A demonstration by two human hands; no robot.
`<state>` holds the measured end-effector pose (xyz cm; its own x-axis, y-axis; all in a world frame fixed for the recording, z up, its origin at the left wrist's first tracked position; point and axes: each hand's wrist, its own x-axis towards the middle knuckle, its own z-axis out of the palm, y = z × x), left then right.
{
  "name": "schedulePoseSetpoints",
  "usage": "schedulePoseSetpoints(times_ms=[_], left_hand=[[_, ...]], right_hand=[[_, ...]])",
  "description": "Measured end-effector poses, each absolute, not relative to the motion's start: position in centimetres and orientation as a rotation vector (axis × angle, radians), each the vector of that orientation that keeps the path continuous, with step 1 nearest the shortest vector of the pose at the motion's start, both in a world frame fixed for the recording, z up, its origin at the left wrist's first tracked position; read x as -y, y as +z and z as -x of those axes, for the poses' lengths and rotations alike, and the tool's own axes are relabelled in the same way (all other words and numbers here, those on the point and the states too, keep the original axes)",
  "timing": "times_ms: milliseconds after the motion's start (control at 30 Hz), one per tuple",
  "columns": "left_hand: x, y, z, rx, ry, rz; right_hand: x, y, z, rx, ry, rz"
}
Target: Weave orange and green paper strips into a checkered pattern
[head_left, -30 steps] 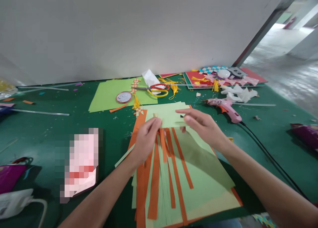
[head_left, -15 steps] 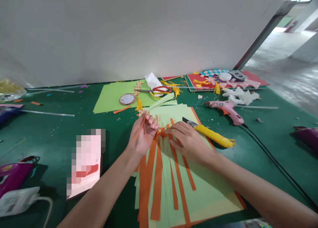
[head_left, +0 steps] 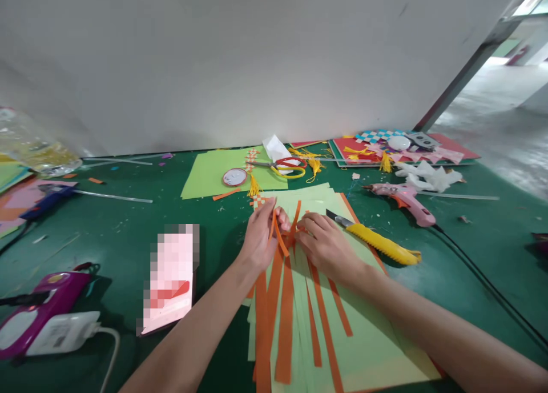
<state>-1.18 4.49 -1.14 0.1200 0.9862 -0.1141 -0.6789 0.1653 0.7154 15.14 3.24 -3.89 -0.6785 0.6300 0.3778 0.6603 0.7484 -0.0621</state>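
Note:
Narrow orange paper strips (head_left: 281, 237) are pinched in my left hand (head_left: 263, 233), their ends hanging past the fingers. Just to its right, my right hand (head_left: 321, 239) has its fingers curled at the other side of the same strips; its fingertips are partly hidden. Under both hands lie pale green sheets (head_left: 377, 336) with loose orange strips (head_left: 286, 324) fanned toward me. A yellow utility knife (head_left: 381, 241) with its blade out rests on the sheets' right side, close to my right hand.
Scissors (head_left: 286, 167), a round tin (head_left: 234, 177) and yellow tassels sit behind on green paper (head_left: 201, 173). At right is a pink glue gun (head_left: 406, 201) with a cord. A phone (head_left: 171, 279), a purple power strip (head_left: 51, 301) and a blue tool (head_left: 49, 200) are at left.
The view has shifted left, so things appear farther right. The strips between my hands have changed angle, with one now standing up between them and another hanging below my left fingers.

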Motion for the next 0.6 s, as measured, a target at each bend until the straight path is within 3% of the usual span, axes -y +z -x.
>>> schedulePoseSetpoints(times_ms=[433,600], left_hand=[[-4.5,-1.4,1.4,-0.732,1.345,-0.620],[-4.3,-1.3,1.4,-0.760,1.330,-0.673]], right_hand=[[-3.3,-4.1,-14.9,2.522,-0.160,0.971],[-3.2,-3.2,-15.3,2.347,0.177,1.014]])
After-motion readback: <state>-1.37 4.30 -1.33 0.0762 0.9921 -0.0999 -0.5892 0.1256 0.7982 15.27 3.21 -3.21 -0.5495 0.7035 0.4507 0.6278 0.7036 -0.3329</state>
